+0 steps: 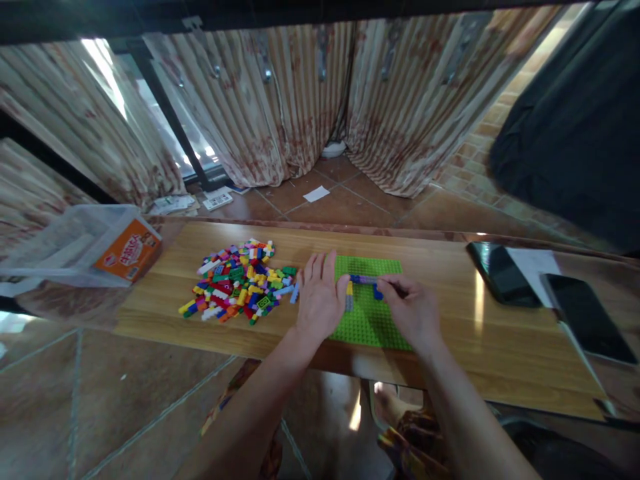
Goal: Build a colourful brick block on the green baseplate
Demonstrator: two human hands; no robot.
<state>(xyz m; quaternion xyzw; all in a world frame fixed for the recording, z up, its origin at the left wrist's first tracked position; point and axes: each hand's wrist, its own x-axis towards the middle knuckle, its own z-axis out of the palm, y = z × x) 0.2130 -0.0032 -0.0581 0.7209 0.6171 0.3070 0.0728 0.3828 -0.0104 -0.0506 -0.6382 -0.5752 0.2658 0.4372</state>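
A green studded baseplate (375, 327) lies on the wooden table in front of me. My left hand (320, 297) rests over the plate's left edge, fingers stretched out and thumb beside the bricks. On the plate stand a row of blue and greyish bricks (364, 279), a yellow brick (349, 289) and a grey brick (349, 303). At the row's right end, the thumb and fingertips of my right hand (411, 308) pinch a dark blue brick (379, 292). My right fingers partly hide that brick. Whether it is pressed onto the studs, I cannot tell.
Left of the plate spreads a pile of mixed coloured bricks (240, 283). A clear plastic box (85, 233) with an orange label stands at the table's left end. Two dark phones (500, 273) and a white paper (533, 267) lie to the right. Curtains (290, 107) hang beyond the table.
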